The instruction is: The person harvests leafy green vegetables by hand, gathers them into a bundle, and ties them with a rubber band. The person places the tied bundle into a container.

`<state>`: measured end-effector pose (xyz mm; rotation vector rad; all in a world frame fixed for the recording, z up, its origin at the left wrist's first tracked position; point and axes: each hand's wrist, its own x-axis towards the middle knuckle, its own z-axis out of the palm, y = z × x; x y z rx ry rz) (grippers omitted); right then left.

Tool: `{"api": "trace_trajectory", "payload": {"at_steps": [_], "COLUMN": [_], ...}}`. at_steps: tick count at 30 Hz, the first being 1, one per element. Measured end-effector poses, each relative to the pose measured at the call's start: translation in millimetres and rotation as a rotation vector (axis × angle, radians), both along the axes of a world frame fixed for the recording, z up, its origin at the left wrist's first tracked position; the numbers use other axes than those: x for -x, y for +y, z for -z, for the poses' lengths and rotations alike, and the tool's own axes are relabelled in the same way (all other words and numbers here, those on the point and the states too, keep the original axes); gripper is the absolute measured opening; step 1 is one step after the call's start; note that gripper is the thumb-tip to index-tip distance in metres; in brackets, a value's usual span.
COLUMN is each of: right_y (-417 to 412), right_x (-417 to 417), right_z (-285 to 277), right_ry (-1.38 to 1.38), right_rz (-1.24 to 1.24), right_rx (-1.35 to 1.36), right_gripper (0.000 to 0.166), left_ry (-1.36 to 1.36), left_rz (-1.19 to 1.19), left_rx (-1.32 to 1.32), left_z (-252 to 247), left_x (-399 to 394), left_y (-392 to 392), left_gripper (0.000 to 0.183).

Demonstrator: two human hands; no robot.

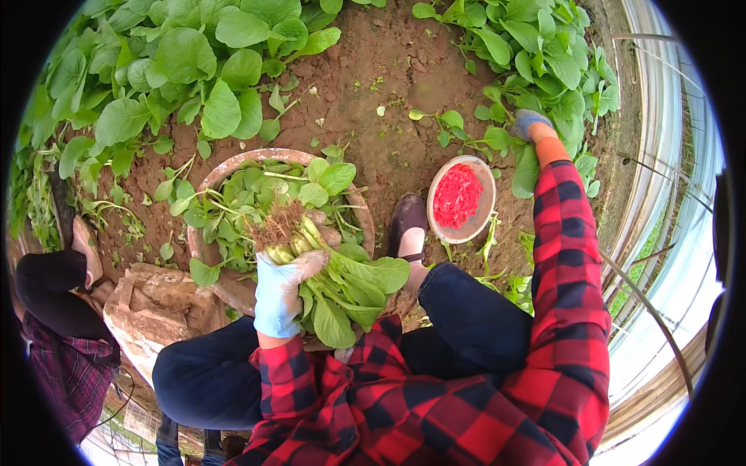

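Observation:
A bunch of leafy greens [347,285], roots still on, is gripped in my gloved left hand [285,285]. Its brown roots [278,224] point away from me, and its leaves spread to the right over my lap. Beneath the bunch stands a round basin [233,291] with loose leaves and stems in it. My right arm is stretched far out to the right. The gloved right hand [529,124] is at the base of the growing greens [545,76], partly among leaves; its fingers are too hidden to show whether they hold a stem.
A small bowl of red bands or strips [459,195] stands on the soil beside my shoe [408,218]. Dense greens [175,64] grow at the upper left. A dirty sack-like bundle [160,303] lies left of my knee, near another person [64,349]. Plastic sheeting [670,233] with hoops borders the right.

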<state>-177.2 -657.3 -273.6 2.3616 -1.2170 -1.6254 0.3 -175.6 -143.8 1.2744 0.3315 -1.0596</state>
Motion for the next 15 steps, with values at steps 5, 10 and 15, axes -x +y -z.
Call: {"api": "trace_trajectory", "payload": {"at_steps": [5, 10, 15], "right_y": [12.7, 98.9, 195.3], "right_x": [17.1, -55.9, -116.2], "right_z": [-80.8, -198.2, -241.8], "right_ry": [-0.988, -1.285, -1.385], "right_rz": [0.620, 0.574, 0.236], "right_rx": [-0.319, -0.724, -0.859], "right_gripper": [0.044, 0.040, 0.034], "left_ry": [-0.003, 0.016, -0.132], "left_rz": [0.035, 0.009, -0.002], "left_rx": [0.057, 0.209, 0.346], "left_z": [-11.8, -31.3, -69.2], "left_x": [7.5, 10.9, 20.8], "left_y": [16.7, 47.8, 72.7], "left_gripper": [0.051, 0.052, 0.058]}}
